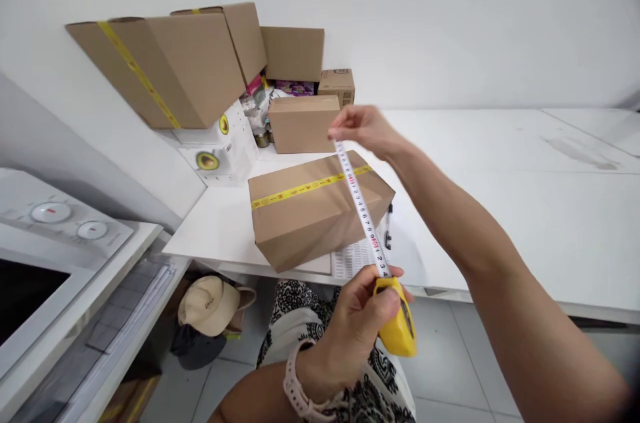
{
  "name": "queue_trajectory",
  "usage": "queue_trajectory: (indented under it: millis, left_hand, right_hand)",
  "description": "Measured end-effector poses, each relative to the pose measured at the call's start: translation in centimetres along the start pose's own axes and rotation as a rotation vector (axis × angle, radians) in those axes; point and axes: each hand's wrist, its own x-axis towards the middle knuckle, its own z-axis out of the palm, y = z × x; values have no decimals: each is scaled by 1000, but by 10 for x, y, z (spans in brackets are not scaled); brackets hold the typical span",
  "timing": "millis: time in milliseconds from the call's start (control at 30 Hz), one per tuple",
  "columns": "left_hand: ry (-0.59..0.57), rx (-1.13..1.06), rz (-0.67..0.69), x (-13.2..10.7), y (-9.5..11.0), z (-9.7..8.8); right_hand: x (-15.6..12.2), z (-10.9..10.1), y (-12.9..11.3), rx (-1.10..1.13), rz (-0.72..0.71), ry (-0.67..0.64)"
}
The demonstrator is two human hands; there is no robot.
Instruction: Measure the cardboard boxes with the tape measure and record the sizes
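Note:
My left hand (357,320) is wrapped round the yellow case of a tape measure (397,326), thumb on top, near the table's front edge. The white blade runs up and away from it to my right hand (365,130), whose fingers pinch the blade's end. Beneath the stretched blade lies a closed cardboard box (305,210) with a strip of yellow printed tape along its top. From this angle I cannot tell whether the blade touches the box. A printed sheet (353,260) and a black marker (389,226) lie by the box's right side, partly hidden.
Large cardboard boxes (190,70) stand on white avocado-printed cartons (220,156) at the back left. Another brown box (304,126) and small jars (261,137) are behind. A white microwave (55,223) stands at left; caps (210,306) hang below the table (500,223).

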Motion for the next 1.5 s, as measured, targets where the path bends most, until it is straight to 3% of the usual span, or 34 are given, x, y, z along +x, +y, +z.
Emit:
queue_trajectory:
  millis: [100,167,233,300,333,400,467,500,600,700,800,900,1033,1133,1267,1333,1400,1500]
  left_hand:
    - [7,225,-20,1,3,-23]
    - [93,333,28,6,3,-36]
    - [125,389,104,16,1,-44]
    - [97,413,167,27,-3,-49]
    - [87,430,188,33,-4,-50]
    - [107,499,246,47,-6,-53]
    - [158,627,326,63,-4,-58]
    - [179,706,366,71,-1,-60]
    - [201,960,421,101,12,-73]
    - [233,1244,463,135,30,-89]
    - [275,1539,478,167,47,-106]
    - [318,1781,411,193,57,-122]
    - [277,1935,286,221,57,-136]
    - [240,1936,268,238,51,-137]
    - [229,1882,343,249,38,-118]
    - [107,1833,433,249,27,-103]
    - [-97,1736,469,247,13,-90]
    - [-304,1621,365,246,-6,-79]
  right_hand:
    - [-43,-19,-36,21,-182,148]
    - [-92,-16,-56,-81,-230,185]
    - [-142,-2,-64,-206,-257,141]
    - [-182,10,-57,-335,-259,48]
    - [-196,11,-48,-390,-239,85]
    - [-211,2,-22,-488,-145,280]
    - [-214,-17,11,-583,36,513]
    - [-212,-28,29,-634,165,529]
    - [-197,-44,79,-822,542,367]
    - [-180,-35,115,-922,708,180]
    - [-170,-23,133,-977,701,75]
    - [-171,-29,141,-898,632,58]
    - [-186,-54,138,-309,566,211]
    - [-202,-67,124,132,470,352]
    - [-216,-63,109,167,370,502]
    - [-218,-54,110,77,350,575]
    - [-217,-44,117,14,351,631]
    - [-210,-32,130,69,383,631]
